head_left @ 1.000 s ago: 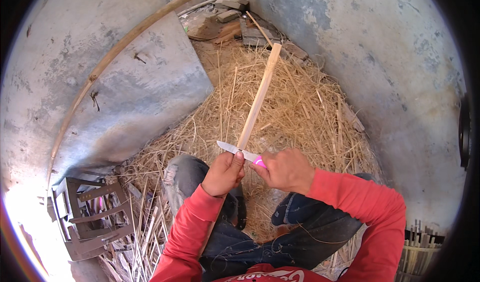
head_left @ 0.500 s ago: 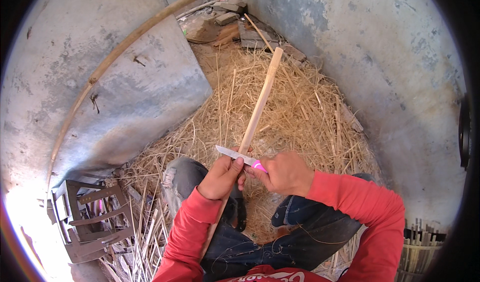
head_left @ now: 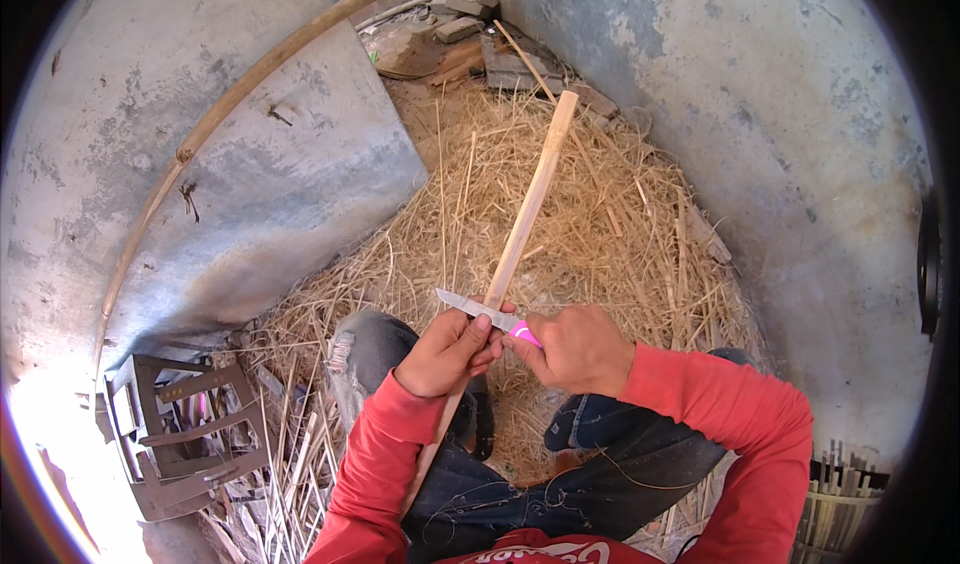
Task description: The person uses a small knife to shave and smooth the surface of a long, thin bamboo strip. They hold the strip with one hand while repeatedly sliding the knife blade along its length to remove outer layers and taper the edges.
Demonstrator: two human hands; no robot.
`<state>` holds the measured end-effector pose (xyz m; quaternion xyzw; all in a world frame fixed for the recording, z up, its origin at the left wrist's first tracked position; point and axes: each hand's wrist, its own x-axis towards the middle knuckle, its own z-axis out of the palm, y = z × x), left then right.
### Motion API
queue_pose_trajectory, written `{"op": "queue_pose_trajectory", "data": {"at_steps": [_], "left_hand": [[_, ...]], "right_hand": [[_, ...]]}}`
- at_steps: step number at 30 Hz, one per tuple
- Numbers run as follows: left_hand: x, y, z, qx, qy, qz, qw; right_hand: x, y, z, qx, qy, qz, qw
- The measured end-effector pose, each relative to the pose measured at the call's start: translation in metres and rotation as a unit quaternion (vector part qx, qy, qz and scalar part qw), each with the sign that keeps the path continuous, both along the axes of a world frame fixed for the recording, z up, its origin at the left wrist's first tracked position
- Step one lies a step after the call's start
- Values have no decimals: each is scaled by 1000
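My left hand is closed round a long pale bamboo strip. The strip slants up and away to the right, and its lower end runs down along my left forearm. In my right hand is a knife with a pink handle, held in a closed grip. Its blade lies across the strip just above my left thumb, with the tip pointing left. Fingers of my left hand partly wrap behind the strip under the blade.
Shavings and thin strips cover the ground ahead. A dark broken chair-like frame lies at left. A long curved pole leans along the left wall. Bricks lie at the back. A basket of sticks stands at lower right.
The upper end of the bamboo strip has shifted slightly to the right. My hands and the knife stay almost in the same place, the knife a touch to the right.
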<state>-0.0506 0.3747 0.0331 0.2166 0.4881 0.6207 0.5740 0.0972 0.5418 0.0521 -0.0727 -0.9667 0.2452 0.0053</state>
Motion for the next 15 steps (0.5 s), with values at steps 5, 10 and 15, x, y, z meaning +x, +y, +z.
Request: {"op": "queue_pose_trajectory", "data": {"at_steps": [5,10,15], "left_hand": [[-5,-3,-13,-10,16,-15,1000],[0,2,-6,-71,112,13,991],[3,3,-12,-100,177,43,978]], "right_hand": [[-2,0,3,-10,21,-11,1000],[-6,0,9,-19,8,-15,1000],[-8,0,-1,15,25,-21,999]]}}
